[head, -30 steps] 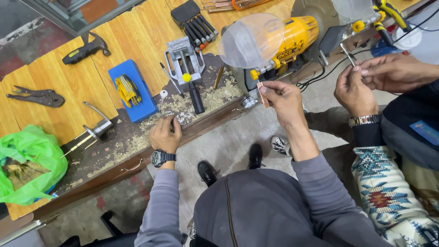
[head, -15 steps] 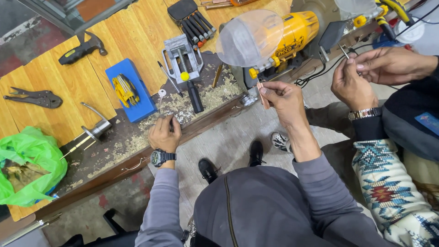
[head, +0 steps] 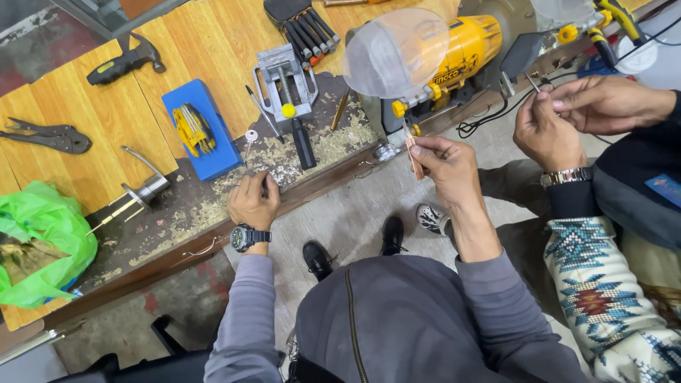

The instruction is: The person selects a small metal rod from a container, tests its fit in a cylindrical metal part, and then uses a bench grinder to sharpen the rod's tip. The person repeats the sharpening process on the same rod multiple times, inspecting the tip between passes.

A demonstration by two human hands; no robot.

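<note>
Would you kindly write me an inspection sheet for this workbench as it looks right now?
Surface: wooden bench with a dark mat strewn with shavings.
Job's things: right hand pinches a thin brownish strip upright near the yellow bench grinder; left hand rests on the bench edge, closed on something small and dark that I cannot identify.
Clutter: small vise, blue case of hex keys, hammer, locking pliers, screwdriver set, a key, green bag.
Hands: a co-worker's two hands work on something small at right.
Cables: black cord off the grinder.
Surroundings: grey floor below.
</note>
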